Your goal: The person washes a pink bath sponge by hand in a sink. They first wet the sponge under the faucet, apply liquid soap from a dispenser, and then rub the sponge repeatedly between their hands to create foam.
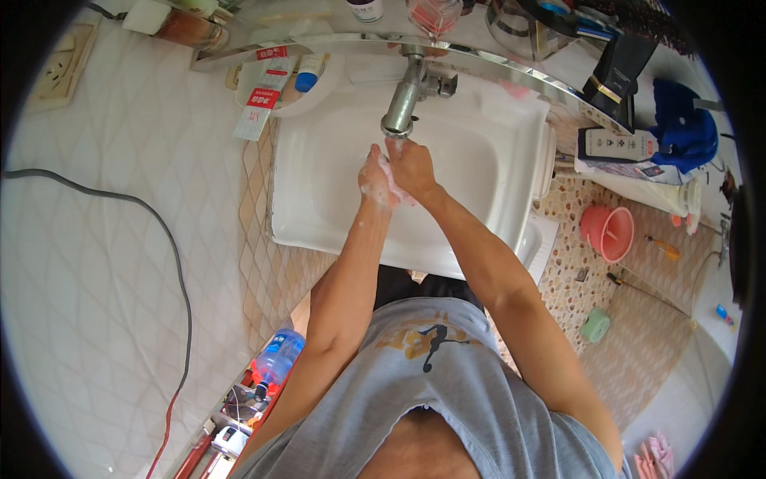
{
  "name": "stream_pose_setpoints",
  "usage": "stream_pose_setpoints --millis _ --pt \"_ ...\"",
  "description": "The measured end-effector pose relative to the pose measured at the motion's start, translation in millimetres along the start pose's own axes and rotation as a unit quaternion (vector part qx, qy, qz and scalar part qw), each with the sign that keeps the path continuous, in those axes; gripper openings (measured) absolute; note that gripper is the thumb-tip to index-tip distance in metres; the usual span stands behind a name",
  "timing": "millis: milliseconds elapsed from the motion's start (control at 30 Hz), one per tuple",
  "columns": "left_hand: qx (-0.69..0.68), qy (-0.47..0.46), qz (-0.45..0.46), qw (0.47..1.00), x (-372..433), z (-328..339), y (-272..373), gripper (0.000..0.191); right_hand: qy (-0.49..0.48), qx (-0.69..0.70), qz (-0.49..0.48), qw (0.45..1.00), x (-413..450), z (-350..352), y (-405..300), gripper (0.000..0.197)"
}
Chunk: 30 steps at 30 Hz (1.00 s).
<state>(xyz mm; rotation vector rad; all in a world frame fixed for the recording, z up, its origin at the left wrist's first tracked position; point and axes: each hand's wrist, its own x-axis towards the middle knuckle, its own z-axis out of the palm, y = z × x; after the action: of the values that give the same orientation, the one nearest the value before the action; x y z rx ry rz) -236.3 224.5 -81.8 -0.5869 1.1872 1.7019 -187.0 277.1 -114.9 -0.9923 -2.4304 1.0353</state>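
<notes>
Both of my hands are over the white washbasin, just below the metal tap. A wet pink cloth is bunched between them and partly hidden by the fingers. My left hand grips it from the left, with white soap suds on the thumb side and wrist. My right hand is curled around the cloth from the right, its knuckles close to the tap's spout. What looks like a little water or foam shows between the spout and the right hand.
A white bowl holding tubes hangs at the basin's back left corner. Above the tap runs a shelf edge crowded with bottles. A pink bucket and a green stool stand on the pebble-patterned floor at right. A grey cable crosses the left wall.
</notes>
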Motion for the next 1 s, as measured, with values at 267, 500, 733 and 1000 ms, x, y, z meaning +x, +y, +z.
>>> stream_pose_setpoints --millis 267,500,733,1000 --pt "-0.003 -0.012 -0.02 1.0 14.3 -6.5 -14.6 0.036 -0.028 -0.058 -0.021 0.998 -0.5 -5.6 18.2 0.023" --pt "0.016 -0.019 0.002 1.0 10.9 -9.4 -4.5 0.032 -0.085 -0.101 -0.061 0.989 5.2 -23.5 1.3 0.03" --pt "0.408 -0.213 0.045 0.887 0.3 -33.8 25.3 0.031 -0.199 0.254 0.164 0.932 36.8 -69.0 9.1 0.042" --pt "0.218 -0.182 0.156 0.946 -7.5 -30.9 38.5 0.022 -0.312 0.159 0.014 0.937 7.7 -74.3 65.1 0.041"
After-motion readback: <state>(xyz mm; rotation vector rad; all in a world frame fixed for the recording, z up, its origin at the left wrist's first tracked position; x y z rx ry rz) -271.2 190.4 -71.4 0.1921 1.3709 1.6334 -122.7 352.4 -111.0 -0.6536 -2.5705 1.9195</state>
